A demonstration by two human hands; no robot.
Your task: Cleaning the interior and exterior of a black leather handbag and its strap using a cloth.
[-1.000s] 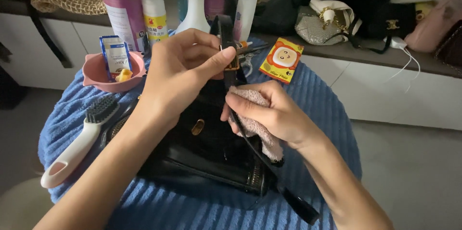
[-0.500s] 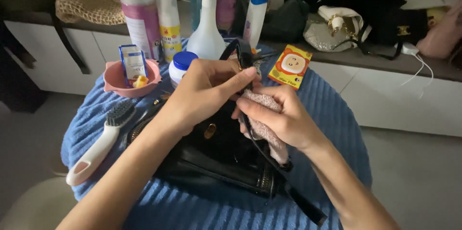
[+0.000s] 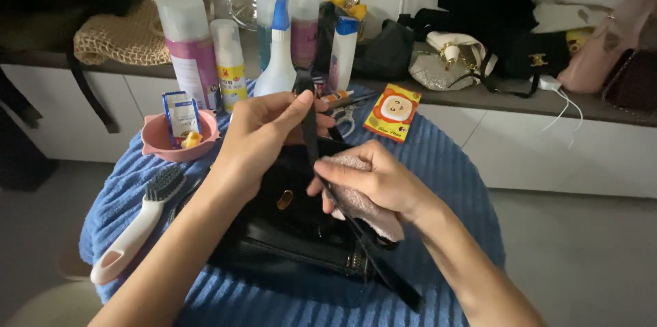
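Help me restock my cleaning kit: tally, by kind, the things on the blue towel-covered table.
Tall bottles at the back (some overlap, so at least): 5, e.g. spray bottle
Black handbag: 1
Pink cloth: 1
Brush: 1
Pink bowl: 1
Small blue-and-white box in the bowl: 1
Orange packet: 1
Scissors: 1
Total: 12

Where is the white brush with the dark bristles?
In the head view, the brush lies on the blue towel, to the left of the black bag, below the pink bowl.
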